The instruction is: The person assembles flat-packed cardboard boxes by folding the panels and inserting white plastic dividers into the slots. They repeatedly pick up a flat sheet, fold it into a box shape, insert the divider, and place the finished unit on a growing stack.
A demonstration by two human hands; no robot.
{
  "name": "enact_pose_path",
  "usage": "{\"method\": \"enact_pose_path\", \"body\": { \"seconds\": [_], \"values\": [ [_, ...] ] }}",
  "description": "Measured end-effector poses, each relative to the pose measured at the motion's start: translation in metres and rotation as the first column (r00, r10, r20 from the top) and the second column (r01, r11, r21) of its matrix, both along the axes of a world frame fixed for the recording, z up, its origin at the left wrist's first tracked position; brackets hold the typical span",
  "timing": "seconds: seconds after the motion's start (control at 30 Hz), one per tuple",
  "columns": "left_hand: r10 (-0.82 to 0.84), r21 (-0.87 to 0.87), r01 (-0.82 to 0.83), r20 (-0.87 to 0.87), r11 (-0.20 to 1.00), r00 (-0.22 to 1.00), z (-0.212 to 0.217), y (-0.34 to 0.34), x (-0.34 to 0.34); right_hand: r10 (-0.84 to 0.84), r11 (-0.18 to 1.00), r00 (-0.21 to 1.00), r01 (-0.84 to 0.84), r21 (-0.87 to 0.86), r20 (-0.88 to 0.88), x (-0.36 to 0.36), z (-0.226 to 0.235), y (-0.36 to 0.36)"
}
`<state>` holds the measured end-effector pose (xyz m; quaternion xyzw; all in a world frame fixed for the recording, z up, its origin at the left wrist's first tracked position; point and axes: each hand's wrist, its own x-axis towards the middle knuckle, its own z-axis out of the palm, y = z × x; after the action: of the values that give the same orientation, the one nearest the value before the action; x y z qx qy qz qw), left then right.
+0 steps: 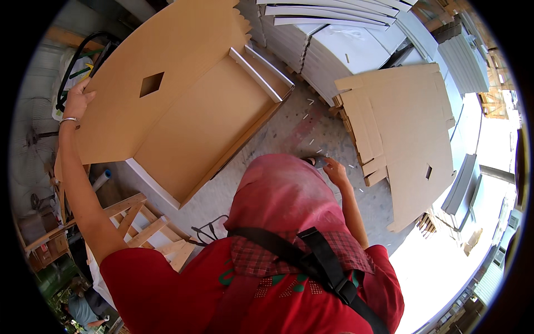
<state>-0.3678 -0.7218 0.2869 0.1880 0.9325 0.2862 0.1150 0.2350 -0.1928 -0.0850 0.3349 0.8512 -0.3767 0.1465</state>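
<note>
Nearest: one red shirt (161, 295) and one faded red cloth (286, 195), crossed by a black strap (328, 267) with buckles. Green print on the shirt front, partly covered by strap and cloth.

Hands, 2. Left hand (79, 100): closed over the outer left edge of the carton, one bracelet (69, 119) at the wrist. Right hand (335, 171): low over the floor (245, 150), fingers bent; cannot tell whether it pinches anything.

Carton (222, 106): 1, brown, opened out, ahead and to the left, with one four-sided hole. White strips: 2 side by side at its upper right end (256, 75), 1 along its lower left edge (151, 182).

Surroundings: one flat cardboard piece (411, 122) at right, single small slot; several stacks of white panels (350, 47) beyond, bounding the floor. White scraps (311, 101) on the floor, at least six. Wooden frame (127, 205) just below the carton, crowding that side; one blue-ended tube (102, 180) nearby.
</note>
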Motion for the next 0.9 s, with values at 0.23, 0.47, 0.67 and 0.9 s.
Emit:
{"method": "enact_pose_path", "body": {
  "seconds": [0.23,0.47,0.67,0.9],
  "values": [
    [-0.022,-0.474,-0.119,-0.282,0.872,0.959,-0.096,0.022,0.030,-0.073,0.996,0.997,0.074,-0.051,0.021,0.024,-0.007,-0.005],
    [0.123,-0.681,-0.474,-0.497,0.558,0.859,-0.170,0.029,0.030,-0.144,0.989,0.988,0.147,-0.036,0.054,0.060,-0.021,0.005],
    [0.181,-0.769,-0.521,-0.490,0.371,0.853,-0.131,0.100,0.054,-0.275,0.960,0.961,0.276,-0.038,0.029,0.103,-0.030,0.019],
    [-0.514,-0.650,-0.002,-0.604,0.760,0.609,-0.223,0.298,0.058,-0.726,0.673,0.686,0.721,-0.163,0.035,0.172,-0.048,0.054]
  ]
}}
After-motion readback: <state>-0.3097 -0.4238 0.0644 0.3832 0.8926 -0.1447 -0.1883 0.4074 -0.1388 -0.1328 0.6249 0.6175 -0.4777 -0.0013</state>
